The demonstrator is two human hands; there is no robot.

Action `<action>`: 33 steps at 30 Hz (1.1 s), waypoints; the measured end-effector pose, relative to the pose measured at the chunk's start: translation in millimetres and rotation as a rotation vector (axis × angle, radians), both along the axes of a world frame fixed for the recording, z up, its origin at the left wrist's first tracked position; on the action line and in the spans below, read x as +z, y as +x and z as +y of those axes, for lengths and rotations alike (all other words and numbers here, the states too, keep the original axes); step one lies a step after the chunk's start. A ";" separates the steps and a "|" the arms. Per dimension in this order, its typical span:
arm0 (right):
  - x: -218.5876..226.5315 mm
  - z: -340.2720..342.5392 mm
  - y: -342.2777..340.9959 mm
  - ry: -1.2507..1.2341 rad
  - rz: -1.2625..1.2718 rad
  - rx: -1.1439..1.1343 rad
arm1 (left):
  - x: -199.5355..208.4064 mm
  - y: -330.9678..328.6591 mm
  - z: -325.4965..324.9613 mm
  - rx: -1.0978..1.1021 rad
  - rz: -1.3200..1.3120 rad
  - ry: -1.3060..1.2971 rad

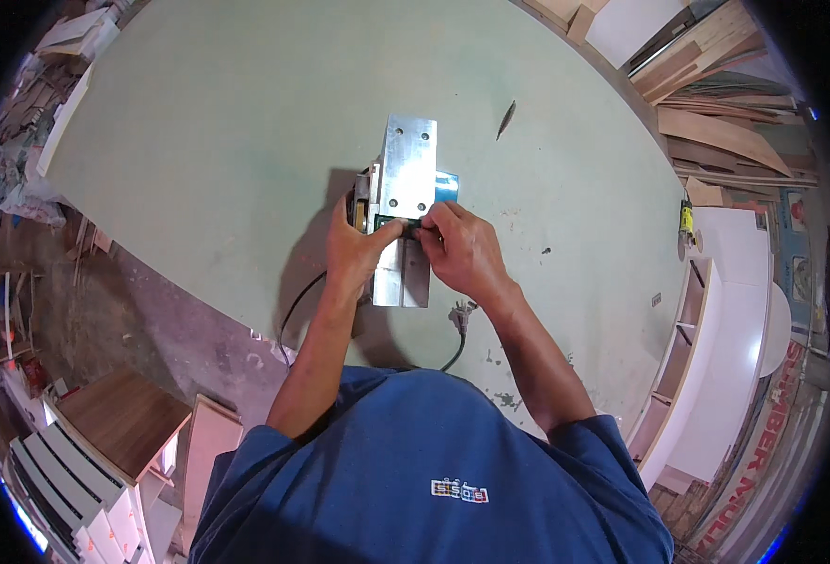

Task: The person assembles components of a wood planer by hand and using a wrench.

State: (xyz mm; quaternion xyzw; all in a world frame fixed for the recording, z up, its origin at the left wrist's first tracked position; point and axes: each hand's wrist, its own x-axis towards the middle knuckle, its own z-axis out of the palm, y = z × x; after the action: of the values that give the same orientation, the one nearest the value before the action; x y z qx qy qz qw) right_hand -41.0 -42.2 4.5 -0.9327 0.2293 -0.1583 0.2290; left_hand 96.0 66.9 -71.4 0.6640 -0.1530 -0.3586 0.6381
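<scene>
An electric hand planer (407,169) lies upside down on the table, its shiny metal sole facing up and a blue part showing at its right side. In the gap between the two sole plates sits the dark cutter drum (398,226). My left hand (351,252) grips the planer's left side, fingers mostly hidden behind it, thumb pressed on the drum. The fingers of my right hand (462,246) are pinched together at the drum's right end; what they hold is hidden. A black cord (295,305) bends out at the left, and a plug (462,315) lies near my right wrist.
The planer rests on a large pale green table (199,122). A slim dark pointed piece (506,120) lies beyond it. At the right stand a white open cabinet frame (683,357) and stacked wood offcuts (725,136). A brown-topped cabinet (124,423) stands low at left.
</scene>
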 end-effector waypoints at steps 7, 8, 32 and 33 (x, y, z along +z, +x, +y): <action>-4.8 -3.1 3.1 0.006 -0.005 -0.015 | 10.1 3.0 0.9 -0.012 0.072 -0.003; -5.1 -3.3 4.3 -0.020 0.006 -0.016 | 11.7 3.2 0.9 -0.018 0.083 0.002; -2.0 -20.7 -4.4 0.087 -0.083 0.143 | 2.3 4.1 -2.5 -0.017 0.100 -0.049; -2.4 -20.4 -3.9 0.095 -0.079 0.138 | 1.4 3.6 -2.3 -0.015 0.099 -0.049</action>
State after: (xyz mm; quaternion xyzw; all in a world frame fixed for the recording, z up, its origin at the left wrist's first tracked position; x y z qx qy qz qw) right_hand -44.9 -62.6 2.0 -0.9274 0.1626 -0.1676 0.2923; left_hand 99.6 64.6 -70.0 0.6285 -0.1350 -0.3922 0.6580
